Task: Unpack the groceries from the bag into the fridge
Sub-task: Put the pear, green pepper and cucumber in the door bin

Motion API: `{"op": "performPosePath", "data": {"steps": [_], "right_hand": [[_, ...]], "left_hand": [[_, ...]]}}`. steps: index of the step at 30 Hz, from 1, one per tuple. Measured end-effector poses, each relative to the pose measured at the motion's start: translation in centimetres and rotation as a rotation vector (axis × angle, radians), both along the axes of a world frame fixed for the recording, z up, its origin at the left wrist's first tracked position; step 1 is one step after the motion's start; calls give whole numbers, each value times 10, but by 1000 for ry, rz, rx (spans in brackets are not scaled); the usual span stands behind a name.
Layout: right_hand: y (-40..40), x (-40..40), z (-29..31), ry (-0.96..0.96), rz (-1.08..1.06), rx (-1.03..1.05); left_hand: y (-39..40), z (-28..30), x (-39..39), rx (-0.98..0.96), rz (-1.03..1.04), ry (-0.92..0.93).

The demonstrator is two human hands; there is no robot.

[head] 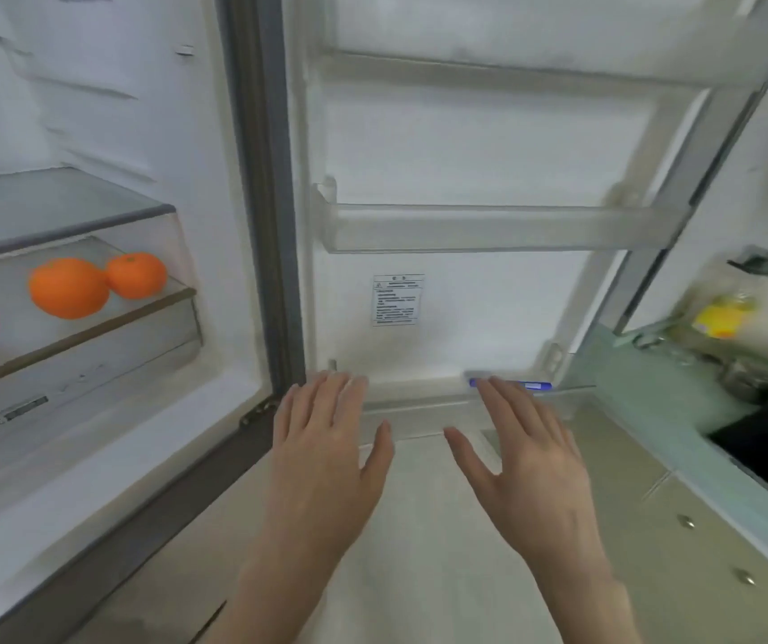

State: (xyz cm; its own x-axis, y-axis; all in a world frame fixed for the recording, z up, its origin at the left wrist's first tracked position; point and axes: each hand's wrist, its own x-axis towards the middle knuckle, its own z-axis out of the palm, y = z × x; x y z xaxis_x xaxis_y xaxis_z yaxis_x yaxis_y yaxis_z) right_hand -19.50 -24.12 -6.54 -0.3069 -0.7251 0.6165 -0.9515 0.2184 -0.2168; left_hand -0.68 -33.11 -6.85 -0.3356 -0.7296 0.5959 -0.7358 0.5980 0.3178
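Both the left hand and right hand hang flat-fingered and empty before the white plastic-lined open fridge door. Three round oranges sit on the glass shelf (no bag visible); swinging the door carelessly could pinch fingers.

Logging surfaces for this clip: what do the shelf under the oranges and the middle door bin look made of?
Shelf: apparently clear glass with a brownish front trim strip; the oranges rest on it and the drawer shows through. Door bin: probably translucent, slightly frosted moulded plastic; the white door liner shows through.
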Motion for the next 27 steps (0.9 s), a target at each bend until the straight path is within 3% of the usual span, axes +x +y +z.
{"op": "performPosePath", "data": {"steps": [9, 27], "right_hand": [[138, -106, 0, -16, -299, 34], [484, -250, -9, -64, -858, 43]], "left_hand": [[87, 0, -140, -29, -321, -20], [349, -15, -391, -10, -896, 20]]}}
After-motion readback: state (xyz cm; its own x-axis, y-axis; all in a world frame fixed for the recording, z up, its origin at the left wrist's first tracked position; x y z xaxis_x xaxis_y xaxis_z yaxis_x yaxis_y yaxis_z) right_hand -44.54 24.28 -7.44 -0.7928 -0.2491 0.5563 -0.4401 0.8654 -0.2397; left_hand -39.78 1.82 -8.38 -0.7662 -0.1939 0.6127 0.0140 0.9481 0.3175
